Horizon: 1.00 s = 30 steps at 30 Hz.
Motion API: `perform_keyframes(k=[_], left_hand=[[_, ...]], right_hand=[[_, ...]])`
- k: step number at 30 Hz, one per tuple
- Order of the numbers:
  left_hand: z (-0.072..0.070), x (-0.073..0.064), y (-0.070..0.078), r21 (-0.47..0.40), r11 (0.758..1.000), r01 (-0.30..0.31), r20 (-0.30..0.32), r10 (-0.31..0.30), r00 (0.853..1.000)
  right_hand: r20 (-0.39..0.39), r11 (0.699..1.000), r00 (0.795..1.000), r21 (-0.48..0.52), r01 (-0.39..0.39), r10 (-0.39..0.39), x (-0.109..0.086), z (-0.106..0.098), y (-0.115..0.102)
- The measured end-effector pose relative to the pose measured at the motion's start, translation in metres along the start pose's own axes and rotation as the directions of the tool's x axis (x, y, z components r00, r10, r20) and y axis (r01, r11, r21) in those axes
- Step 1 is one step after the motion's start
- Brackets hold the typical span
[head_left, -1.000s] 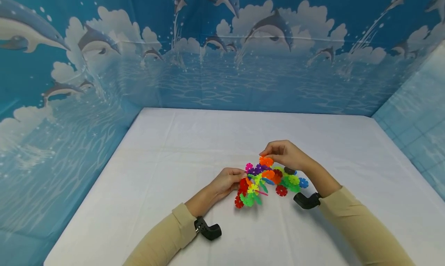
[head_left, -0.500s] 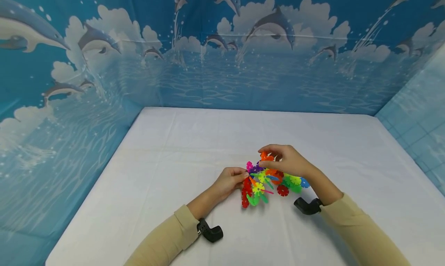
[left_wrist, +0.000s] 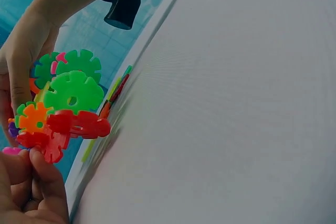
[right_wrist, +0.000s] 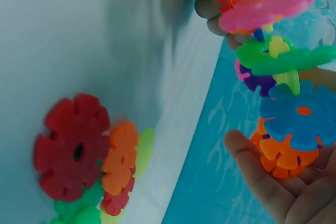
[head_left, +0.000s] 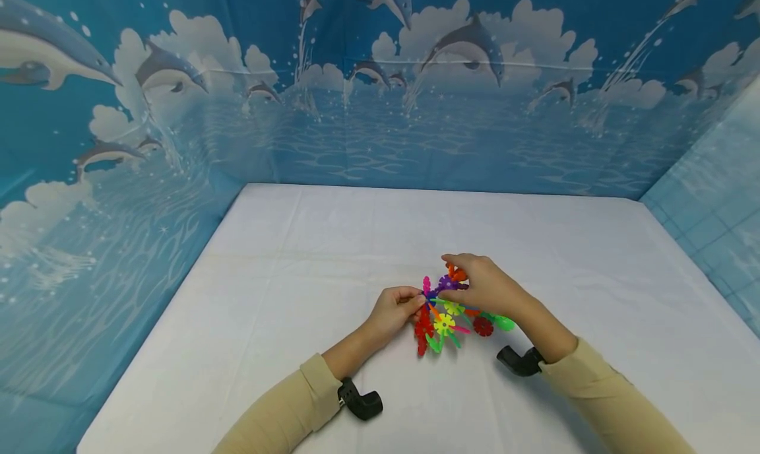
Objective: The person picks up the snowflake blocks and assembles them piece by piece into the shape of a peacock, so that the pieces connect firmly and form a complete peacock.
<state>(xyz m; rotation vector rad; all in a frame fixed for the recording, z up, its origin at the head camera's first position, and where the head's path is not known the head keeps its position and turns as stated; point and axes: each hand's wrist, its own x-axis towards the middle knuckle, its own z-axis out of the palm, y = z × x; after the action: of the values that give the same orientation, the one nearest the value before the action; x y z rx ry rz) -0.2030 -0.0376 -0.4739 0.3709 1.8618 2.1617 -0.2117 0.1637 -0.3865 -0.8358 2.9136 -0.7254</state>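
My left hand (head_left: 388, 315) pinches the edge of a colourful cluster of joined notched plastic discs (head_left: 444, 324). In the left wrist view, its thumb and finger meet at a red disc (left_wrist: 52, 145). Above and right, my right hand (head_left: 489, 286) curves round the upper end of the cluster. Orange discs (right_wrist: 289, 153) lie between its thumb and fingers, though some of the fingers are hidden. Purple discs (head_left: 448, 282) show between the hands. A blue disc (right_wrist: 302, 114) and a pink one (right_wrist: 268, 10) stick out in the right wrist view.
Under my right hand, a dark red disc (head_left: 483, 326) and a green disc (head_left: 505, 323) lie with several others on the white-covered table (head_left: 332, 243). A blue dolphin-print cloth (head_left: 380, 137) hangs behind. Black wrist cameras (head_left: 363, 404) stick out from both wrists.
My right hand has gone from pinching the top orange disc to reaching lower round the cluster. The cluster has turned and shifted slightly right. My left hand keeps its pinch.
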Motion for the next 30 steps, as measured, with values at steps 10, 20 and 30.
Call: perform_keyframes(k=[10, 20, 30], left_hand=[[-0.002, -0.001, 0.001, 0.053, 0.998, -0.032, 0.001, 0.032, 0.999], [-0.001, 0.000, 0.003, 0.059, 0.998, -0.012, 0.015, 0.012, 1.000], [-0.003, 0.002, 0.003, 0.083, 0.996, 0.021, 0.083, -0.028, 0.996]], right_hand=[[-0.050, 0.999, 0.998, -0.012, 0.047, -0.048, -0.002, 0.011, -0.004], [-0.001, 0.968, 0.998, 0.245, -0.058, 0.060, 0.002, 0.005, 0.002], [0.235, 0.670, 0.950, 0.674, -0.312, 0.206, 0.003, -0.007, 0.014]])
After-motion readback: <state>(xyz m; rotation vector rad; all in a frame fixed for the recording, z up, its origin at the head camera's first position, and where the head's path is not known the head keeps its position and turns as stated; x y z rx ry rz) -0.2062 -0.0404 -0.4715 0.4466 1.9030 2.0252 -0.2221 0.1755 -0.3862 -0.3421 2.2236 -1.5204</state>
